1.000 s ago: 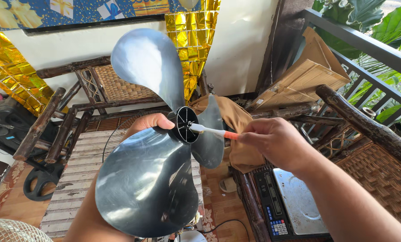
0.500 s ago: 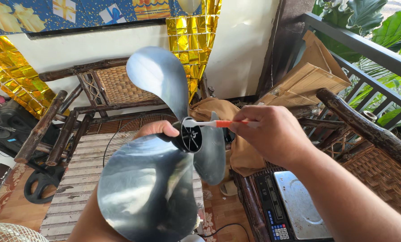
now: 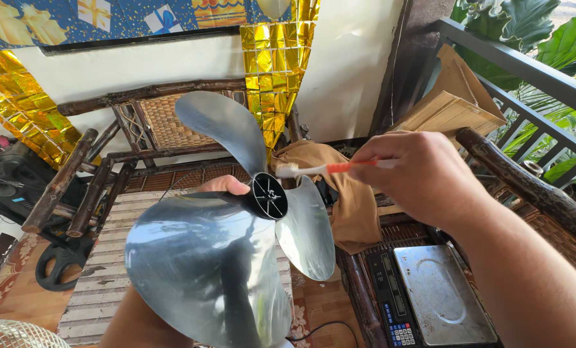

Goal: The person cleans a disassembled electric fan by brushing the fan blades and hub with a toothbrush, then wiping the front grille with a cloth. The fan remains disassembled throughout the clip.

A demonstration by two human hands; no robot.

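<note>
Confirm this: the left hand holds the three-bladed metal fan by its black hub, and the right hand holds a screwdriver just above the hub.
Not quite. The head view shows the right hand holding a toothbrush, white with an orange grip, not a screwdriver. The rest stands: the left hand holds the three-bladed metal fan by its black hub, with the brush head just above it.

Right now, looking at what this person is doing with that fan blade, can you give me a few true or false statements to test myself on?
1. The left hand holds the fan blade near its black hub. True.
2. The right hand holds a screwdriver. False: it holds a toothbrush with a white and orange handle.
3. The fan blade has three shiny metal blades. True.
4. The brush head is pushed inside the hub. False: it sits just above the hub.
5. A scale with a metal tray lies below the right arm. True.
</note>
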